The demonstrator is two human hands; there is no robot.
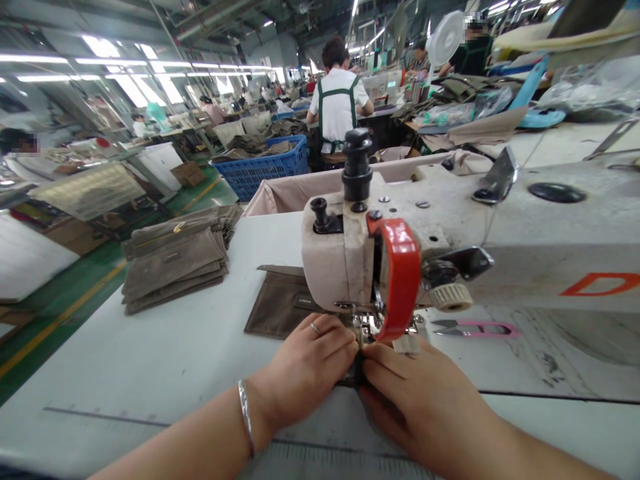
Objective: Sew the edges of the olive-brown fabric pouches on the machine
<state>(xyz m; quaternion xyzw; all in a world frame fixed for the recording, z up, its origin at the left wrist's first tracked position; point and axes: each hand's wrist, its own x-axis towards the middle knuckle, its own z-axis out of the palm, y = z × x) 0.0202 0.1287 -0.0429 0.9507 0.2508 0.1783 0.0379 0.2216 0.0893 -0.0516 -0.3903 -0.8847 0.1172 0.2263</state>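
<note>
The brown fabric panel [283,303] lies flat on the sewing table [150,360], under the sewing machine [425,253] head. The left hand [307,363] and right hand [420,393] meet fingertip to fingertip, pinching its near edge at the presser foot [367,327]. Keep fingertips clear of the needle, feeding evenly. The needle and seam line are hidden behind the red guard [400,277].

Olive-brown fabric piece [280,303], red guard [400,280] on cream sewing machine [500,233], apparently pink-handled snips [480,328], blue basket [263,167].
</note>
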